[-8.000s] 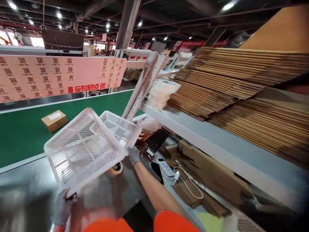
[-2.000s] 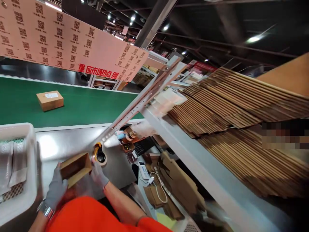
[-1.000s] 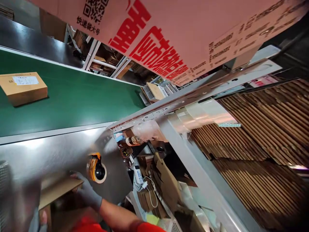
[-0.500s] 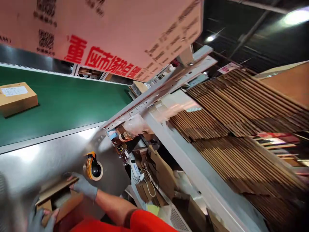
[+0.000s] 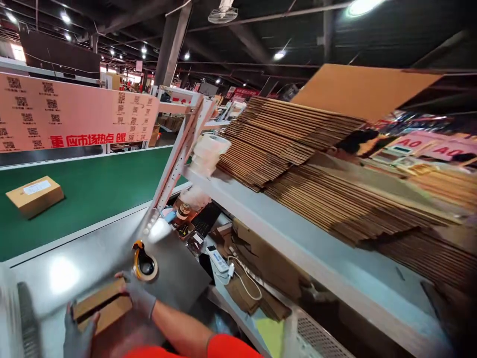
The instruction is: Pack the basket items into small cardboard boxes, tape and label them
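Observation:
A small cardboard box (image 5: pixel 106 311) sits on the metal table at the lower left, its top flaps folded nearly together with a dark gap between them. My left hand (image 5: pixel 79 328), in a grey glove with bare fingertips, grips the box's left end. At the right end my right hand (image 5: pixel 136 297), gloved the same way, has its fingers on the flap and side. An orange tape dispenser (image 5: pixel 145 263) with a roll of tape lies on the table just beyond my right hand.
A labelled box (image 5: pixel 35 196) rests on the green conveyor (image 5: pixel 97 174) at the left. Stacked flat cardboard (image 5: pixel 320 199) fills a shelf (image 5: pixel 298 253) on the right. Below are a power strip (image 5: pixel 218 259) with a white cable and a keyboard (image 5: pixel 206 219).
The view has turned and levelled, showing more of the hall. The box flaps, open before, have come down almost together between my hands.

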The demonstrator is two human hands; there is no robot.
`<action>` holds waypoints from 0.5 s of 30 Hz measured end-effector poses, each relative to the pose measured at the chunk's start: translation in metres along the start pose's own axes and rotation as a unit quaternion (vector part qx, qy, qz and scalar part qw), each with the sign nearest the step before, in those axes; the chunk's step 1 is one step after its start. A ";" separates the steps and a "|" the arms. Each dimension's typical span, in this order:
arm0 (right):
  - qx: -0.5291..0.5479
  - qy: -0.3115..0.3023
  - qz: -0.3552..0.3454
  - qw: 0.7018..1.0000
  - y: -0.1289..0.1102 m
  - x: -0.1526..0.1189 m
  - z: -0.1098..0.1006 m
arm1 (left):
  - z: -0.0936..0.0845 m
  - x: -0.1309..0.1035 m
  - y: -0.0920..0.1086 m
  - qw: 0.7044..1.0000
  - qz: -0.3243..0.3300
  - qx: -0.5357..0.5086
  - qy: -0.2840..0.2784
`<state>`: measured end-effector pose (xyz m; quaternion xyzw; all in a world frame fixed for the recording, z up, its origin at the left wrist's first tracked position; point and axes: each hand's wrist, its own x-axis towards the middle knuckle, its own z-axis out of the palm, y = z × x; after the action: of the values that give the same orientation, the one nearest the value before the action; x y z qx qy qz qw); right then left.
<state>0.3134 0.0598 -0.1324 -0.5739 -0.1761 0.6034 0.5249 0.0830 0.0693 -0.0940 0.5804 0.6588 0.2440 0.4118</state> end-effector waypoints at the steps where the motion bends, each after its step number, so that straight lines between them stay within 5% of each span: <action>1: -0.014 -0.008 -0.007 1.000 -0.003 -0.002 -0.001 | 0.000 -0.003 0.001 1.000 -0.012 -0.018 0.001; 6: -0.086 -0.017 -0.051 0.995 -0.021 -0.024 0.007 | -0.013 -0.017 0.024 0.997 -0.052 -0.041 0.035; 8: -0.174 0.026 -0.100 0.979 -0.025 -0.028 0.003 | -0.017 -0.014 0.029 0.997 -0.048 -0.048 0.024; 12: -0.212 0.105 -0.124 0.964 -0.023 -0.023 -0.030 | -0.020 -0.008 0.024 0.996 -0.042 -0.077 -0.005; 15: -0.370 0.175 -0.157 0.899 -0.017 -0.015 -0.057 | -0.016 -0.012 0.015 0.995 -0.036 -0.091 -0.032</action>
<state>0.3671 0.0316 -0.1270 -0.7878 -0.3804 0.2943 0.3848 0.0782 0.0636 -0.0699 0.5241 0.6404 0.2692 0.4926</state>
